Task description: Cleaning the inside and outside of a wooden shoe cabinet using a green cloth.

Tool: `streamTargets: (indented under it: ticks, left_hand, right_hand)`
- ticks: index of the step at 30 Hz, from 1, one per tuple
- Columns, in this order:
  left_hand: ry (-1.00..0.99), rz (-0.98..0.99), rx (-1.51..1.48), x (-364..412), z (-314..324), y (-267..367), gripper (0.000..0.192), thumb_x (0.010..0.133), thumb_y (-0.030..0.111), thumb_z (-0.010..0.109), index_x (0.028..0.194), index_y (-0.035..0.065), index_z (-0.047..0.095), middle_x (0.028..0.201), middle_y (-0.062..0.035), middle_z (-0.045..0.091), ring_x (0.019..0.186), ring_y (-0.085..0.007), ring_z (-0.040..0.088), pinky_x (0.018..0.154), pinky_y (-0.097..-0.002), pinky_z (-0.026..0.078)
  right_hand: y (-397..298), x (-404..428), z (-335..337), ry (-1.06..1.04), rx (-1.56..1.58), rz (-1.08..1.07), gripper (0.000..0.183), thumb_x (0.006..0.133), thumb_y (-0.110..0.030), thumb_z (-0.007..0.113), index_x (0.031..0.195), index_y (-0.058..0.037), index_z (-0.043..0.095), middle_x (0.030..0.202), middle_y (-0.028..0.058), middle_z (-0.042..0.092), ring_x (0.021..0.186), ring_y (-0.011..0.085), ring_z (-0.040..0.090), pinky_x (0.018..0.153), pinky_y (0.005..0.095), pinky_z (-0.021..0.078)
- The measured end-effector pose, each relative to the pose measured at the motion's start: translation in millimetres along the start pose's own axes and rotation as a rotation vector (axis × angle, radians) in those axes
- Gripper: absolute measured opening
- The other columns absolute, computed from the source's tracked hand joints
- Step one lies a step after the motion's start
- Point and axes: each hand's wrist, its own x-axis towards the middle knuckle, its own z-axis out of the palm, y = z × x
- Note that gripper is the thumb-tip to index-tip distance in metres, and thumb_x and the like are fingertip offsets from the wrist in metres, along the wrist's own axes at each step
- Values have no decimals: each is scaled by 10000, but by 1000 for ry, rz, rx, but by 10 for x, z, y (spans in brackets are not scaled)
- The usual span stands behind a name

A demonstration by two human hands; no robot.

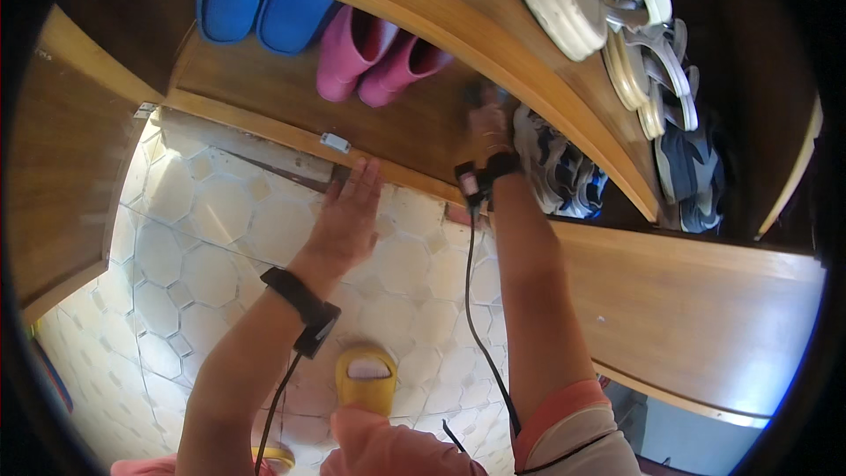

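Observation:
My right hand [488, 118] reaches into the lower compartment of a wooden shoe cabinet, over its shelf board [423, 139]. It is at a blurred greenish thing [477, 94]; whether it grips that cannot be told. My left hand [351, 211] lies with fingers extended and nothing in it, fingertips at the cabinet's front edge, near a white door catch [335, 142]. Left of my right hand stand pink boots [370, 63], and farther left blue slippers [264, 13]. Sneakers [555, 162] stand close by its right side.
On the upper shelf are white shoes [565, 3], sandals [651, 73] and dark sneakers [691, 172]. Cabinet doors stand open at left [73, 165] and right [694, 324]. Cables run from both wrist straps. A yellow slipper [365, 390] is on my foot on the tiled floor [218, 264].

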Motion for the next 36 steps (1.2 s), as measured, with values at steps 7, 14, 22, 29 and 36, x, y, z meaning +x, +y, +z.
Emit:
streamTargets:
  ticks: [7, 14, 22, 29, 36]
  left_hand:
    - [97, 45, 66, -33, 122, -118, 695, 698, 153, 607, 1289, -35, 292, 1410, -155, 171, 1320, -252, 149, 1005, -454, 256]
    - [20, 40, 105, -108, -47, -135, 691, 735, 144, 617, 1301, -38, 266, 1414, -143, 163, 1316, -266, 154, 1042, -432, 202]
    - [130, 69, 165, -103, 94, -168, 495, 740, 120, 533, 1201, -20, 419, 1366, -138, 282, 1275, -255, 265, 969, -449, 313]
    - [-10, 39, 203, -93, 2, -154, 588, 761, 158, 588, 1257, -49, 349, 1412, -138, 189, 1301, -256, 203, 1003, -393, 273]
    - [-4, 53, 127, -70, -41, -107, 608, 721, 162, 637, 1229, -57, 385, 1405, -158, 195, 1293, -279, 216, 993, -388, 288]
  right_hand:
    - [-318, -949, 388, 81, 350, -712, 506, 752, -93, 534, 1241, -159, 421, 1299, 131, 390, 1099, 336, 446, 877, 395, 409]
    - [380, -739, 311, 313, -88, -619, 458, 740, -89, 535, 1190, -148, 475, 1207, 138, 459, 1031, 316, 470, 822, 411, 429]
    - [-275, -1286, 318, 246, -10, -655, 470, 653, -81, 575, 1118, -79, 508, 1134, 158, 493, 924, 341, 477, 814, 411, 407]
    - [78, -1969, 505, 353, 4, -466, 605, 628, -45, 575, 1214, -57, 426, 1205, 210, 434, 958, 374, 463, 865, 434, 388]
    - [556, -2027, 541, 317, 178, -179, 775, 600, -12, 604, 1300, -11, 272, 1289, 288, 320, 1144, 444, 360, 929, 450, 351]
